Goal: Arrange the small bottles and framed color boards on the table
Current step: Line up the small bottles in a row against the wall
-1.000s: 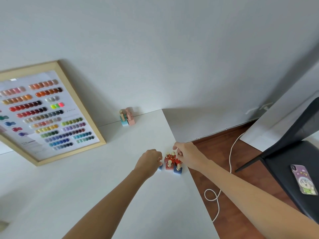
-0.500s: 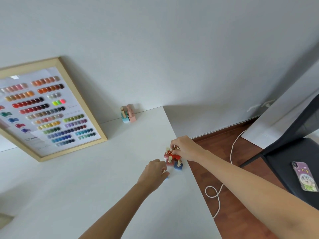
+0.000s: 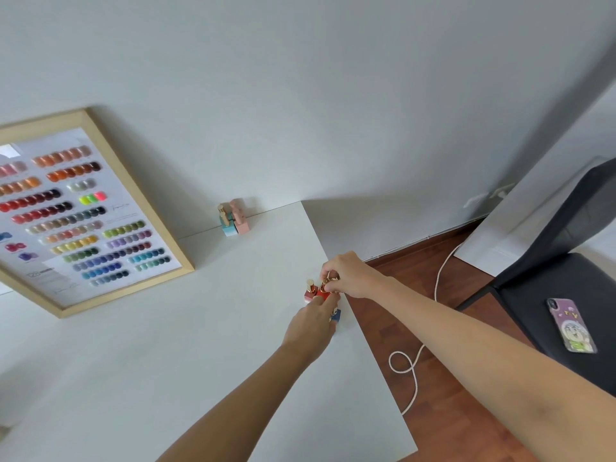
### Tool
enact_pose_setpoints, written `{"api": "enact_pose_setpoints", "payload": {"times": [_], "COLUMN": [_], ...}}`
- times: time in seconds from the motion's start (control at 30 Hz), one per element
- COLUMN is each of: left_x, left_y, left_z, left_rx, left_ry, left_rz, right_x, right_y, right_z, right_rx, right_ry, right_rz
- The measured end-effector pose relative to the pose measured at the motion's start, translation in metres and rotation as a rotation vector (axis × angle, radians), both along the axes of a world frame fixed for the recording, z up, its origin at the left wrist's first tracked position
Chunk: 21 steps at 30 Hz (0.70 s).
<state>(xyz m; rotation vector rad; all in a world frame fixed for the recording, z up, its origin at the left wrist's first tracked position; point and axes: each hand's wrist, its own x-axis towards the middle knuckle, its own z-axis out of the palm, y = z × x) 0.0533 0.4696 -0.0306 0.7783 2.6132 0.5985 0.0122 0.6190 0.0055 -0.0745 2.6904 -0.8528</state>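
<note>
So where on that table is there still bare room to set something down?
Bare: the wide stretch of table between the framed color board and both arms. Crowded: the right edge, where the left hand and right hand bunch red bottles.

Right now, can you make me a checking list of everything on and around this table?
Surface: white table, mostly bare; its right edge runs beside the floor.
Job's things: red bottles and a blue bottle clustered near the right edge; pastel bottles at the back by the wall; framed color board leaning against the wall.
Clutter: nothing seen on the table.
Hands: left hand curled over the near bottles; right hand pinching the gold caps.
Cables: white cable looped on the wooden floor.
Surroundings: black chair with a phone lying on its seat; plain wall.
</note>
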Motion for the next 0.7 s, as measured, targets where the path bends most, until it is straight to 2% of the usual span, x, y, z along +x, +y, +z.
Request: {"api": "enact_pose_setpoints", "payload": {"times": [0.43, 0.6, 0.7], "left_x": [0.007, 0.004, -0.017], "left_y": [-0.012, -0.048, -0.07], "left_z": [0.012, 0.034, 0.048], "left_rx": [-0.168, -0.094, -0.065], "left_ry": [-0.02, -0.104, -0.082], "left_rz": [-0.044, 0.086, 0.176], "right_x": [-0.006, -0.02, -0.034], "right_y": [0.009, 0.013, 0.013], "right_z": [-0.004, 0.001, 0.004], "right_rx": [0.039, 0.071, 0.069], "right_ry": [0.057, 0.068, 0.089], "right_rz": [-0.004, -0.001, -0.044]}}
